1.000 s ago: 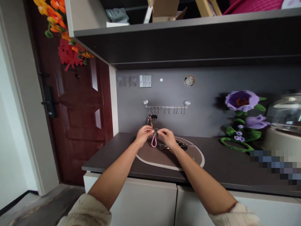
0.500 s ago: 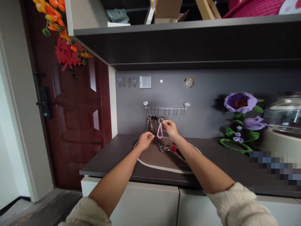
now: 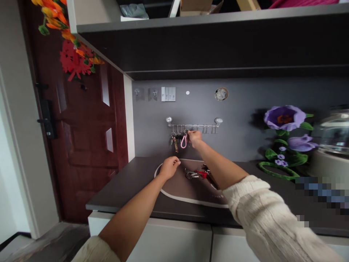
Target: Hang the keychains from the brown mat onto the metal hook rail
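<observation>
My right hand (image 3: pixel 194 138) is raised to the metal hook rail (image 3: pixel 193 125) on the grey wall, pinching the ring of a pink loop keychain (image 3: pixel 183 141) right at one of the hooks. Another bunch of keys (image 3: pixel 175 139) hangs on the rail just to the left. My left hand (image 3: pixel 169 166) hovers loosely curled above the brown oval mat (image 3: pixel 174 185) and holds nothing that I can see. On the mat lie more keys (image 3: pixel 198 174), some with a red tag.
The mat lies on a dark countertop (image 3: pixel 128 189) over white cabinets. Purple artificial flowers (image 3: pixel 285 140) and a glass-lidded pot (image 3: pixel 331 145) stand at the right. A dark overhead shelf (image 3: pixel 212 43) hangs above. A red-brown door (image 3: pixel 79 123) is at the left.
My right hand has lifted the pink keychain from above the mat up to the hook rail. My left hand let go of it and stayed low over the mat.
</observation>
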`<state>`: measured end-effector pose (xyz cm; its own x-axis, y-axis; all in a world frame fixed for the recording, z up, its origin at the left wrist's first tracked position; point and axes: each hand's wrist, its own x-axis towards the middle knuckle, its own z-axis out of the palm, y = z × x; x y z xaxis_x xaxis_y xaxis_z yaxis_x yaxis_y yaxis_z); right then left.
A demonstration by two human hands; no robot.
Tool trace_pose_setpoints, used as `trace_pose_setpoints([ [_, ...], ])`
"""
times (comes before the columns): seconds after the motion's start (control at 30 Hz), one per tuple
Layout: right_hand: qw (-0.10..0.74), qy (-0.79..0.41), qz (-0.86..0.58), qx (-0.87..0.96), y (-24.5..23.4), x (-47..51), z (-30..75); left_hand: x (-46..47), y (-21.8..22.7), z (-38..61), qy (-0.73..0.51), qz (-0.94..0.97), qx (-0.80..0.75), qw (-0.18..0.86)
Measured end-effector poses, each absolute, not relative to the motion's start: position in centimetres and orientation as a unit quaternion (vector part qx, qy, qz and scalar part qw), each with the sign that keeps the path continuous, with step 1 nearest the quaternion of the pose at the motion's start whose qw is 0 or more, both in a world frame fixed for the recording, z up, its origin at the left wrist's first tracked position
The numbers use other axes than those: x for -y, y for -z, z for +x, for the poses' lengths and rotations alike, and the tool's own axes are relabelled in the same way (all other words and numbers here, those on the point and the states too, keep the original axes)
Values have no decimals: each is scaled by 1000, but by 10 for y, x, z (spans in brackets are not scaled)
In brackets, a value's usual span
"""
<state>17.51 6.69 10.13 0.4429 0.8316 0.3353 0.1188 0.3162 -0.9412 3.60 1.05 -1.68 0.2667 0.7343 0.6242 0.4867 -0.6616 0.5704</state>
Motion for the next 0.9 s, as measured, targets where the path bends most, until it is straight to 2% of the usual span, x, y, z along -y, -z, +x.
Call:
trace_pose_setpoints([
  [0.3, 666, -194, -578, 430, -83, -100, 175, -12, 16, 38, -443, 801, -392, 90],
  [0.9, 645, -156, -570, 485, -63, -108, 185, -12, 14, 35, -447, 800, -387, 104],
])
